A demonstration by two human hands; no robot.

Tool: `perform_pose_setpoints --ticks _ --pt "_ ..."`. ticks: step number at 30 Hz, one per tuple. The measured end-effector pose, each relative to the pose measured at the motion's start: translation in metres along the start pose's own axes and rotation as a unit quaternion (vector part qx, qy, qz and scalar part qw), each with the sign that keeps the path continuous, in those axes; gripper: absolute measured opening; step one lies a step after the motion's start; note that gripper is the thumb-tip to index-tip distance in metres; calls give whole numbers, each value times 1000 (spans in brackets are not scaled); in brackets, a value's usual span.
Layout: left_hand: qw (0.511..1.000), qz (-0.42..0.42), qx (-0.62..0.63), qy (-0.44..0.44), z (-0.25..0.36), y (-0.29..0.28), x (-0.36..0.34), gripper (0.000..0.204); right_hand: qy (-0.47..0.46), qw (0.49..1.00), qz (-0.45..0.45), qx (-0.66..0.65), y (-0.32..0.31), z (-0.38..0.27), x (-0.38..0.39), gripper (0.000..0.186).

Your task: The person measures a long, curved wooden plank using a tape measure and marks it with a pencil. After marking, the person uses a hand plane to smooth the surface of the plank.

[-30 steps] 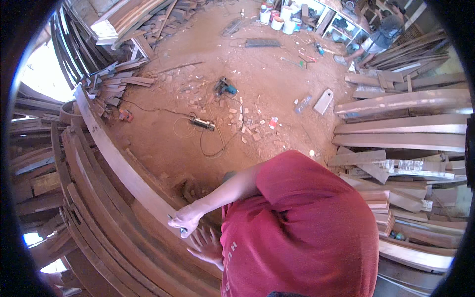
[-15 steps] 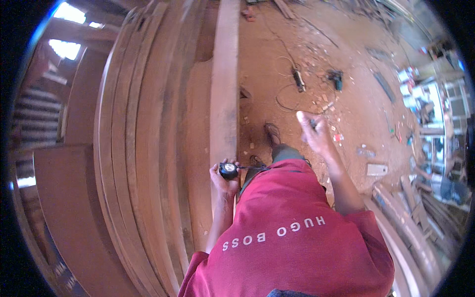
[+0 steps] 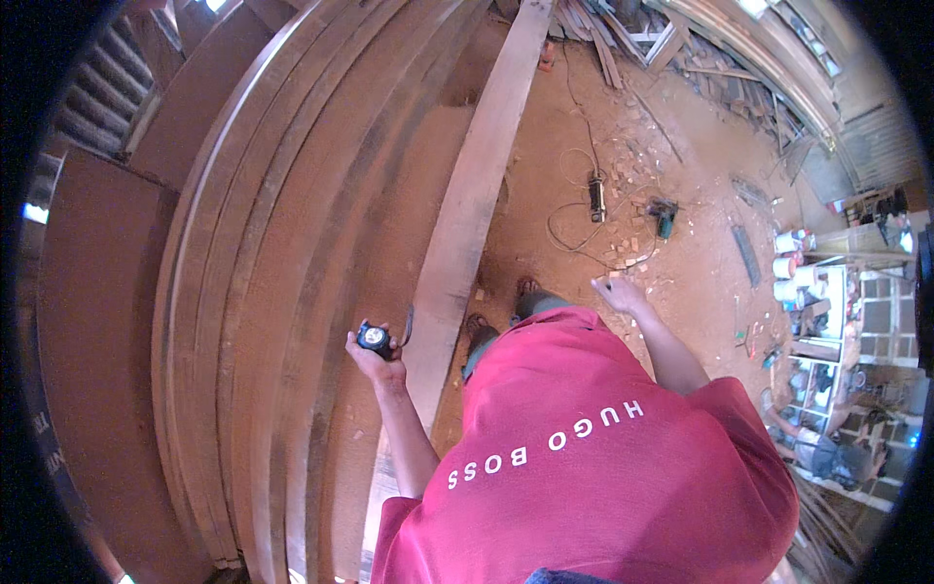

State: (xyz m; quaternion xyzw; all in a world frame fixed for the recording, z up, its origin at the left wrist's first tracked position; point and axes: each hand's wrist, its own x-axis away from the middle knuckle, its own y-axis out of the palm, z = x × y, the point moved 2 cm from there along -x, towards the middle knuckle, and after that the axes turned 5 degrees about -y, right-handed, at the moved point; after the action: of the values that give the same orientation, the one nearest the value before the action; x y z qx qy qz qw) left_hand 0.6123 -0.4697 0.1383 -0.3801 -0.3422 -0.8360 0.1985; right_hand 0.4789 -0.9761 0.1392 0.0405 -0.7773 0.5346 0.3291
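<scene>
My left hand (image 3: pixel 384 362) is closed around a black tape measure (image 3: pixel 375 339) with a pale round centre and a dark strap, held above the left edge of a long pale board (image 3: pixel 459 234). My right hand (image 3: pixel 623 297), bent closed over the dirt floor, has a small dark thing in its fingers, too small to name. My legs and feet (image 3: pixel 527 290) show beside the board, beyond my red shirt.
Long curved planks (image 3: pixel 253 273) are stacked at left. On the floor lie a corded tool (image 3: pixel 596 200), a teal power tool (image 3: pixel 664 216) and offcuts (image 3: pixel 637 261). Scrap timber (image 3: pixel 613 44) lies at back. Shelving, buckets (image 3: pixel 788 268) and another person (image 3: pixel 827 457) are at right.
The view has swung round along the board. My left hand has moved left and up with the tape measure. My right hand has dropped lower against my body, still closed.
</scene>
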Motion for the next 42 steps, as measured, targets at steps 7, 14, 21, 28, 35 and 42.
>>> perform_pose_setpoints --ticks 7,14,21,28,35,42 --pt "997 52 -55 -24 -65 -39 15 42 96 992 -80 -30 76 131 27 71" --pt "926 -90 -367 -17 -119 55 3 39 51 992 43 -108 34 97 -15 52" --pt "733 -207 -604 235 -153 237 27 63 -63 942 58 -325 -78 25 -72 54" --pt "693 -231 -661 170 -216 380 69 62 -237 806 -128 -527 -150 -8 -132 50" --pt "787 -212 -516 263 -207 338 22 49 -175 771 -229 -568 -163 -37 -189 42" --pt "852 30 -490 181 -170 242 33 46 -129 711 -313 -616 -148 -54 -218 45"
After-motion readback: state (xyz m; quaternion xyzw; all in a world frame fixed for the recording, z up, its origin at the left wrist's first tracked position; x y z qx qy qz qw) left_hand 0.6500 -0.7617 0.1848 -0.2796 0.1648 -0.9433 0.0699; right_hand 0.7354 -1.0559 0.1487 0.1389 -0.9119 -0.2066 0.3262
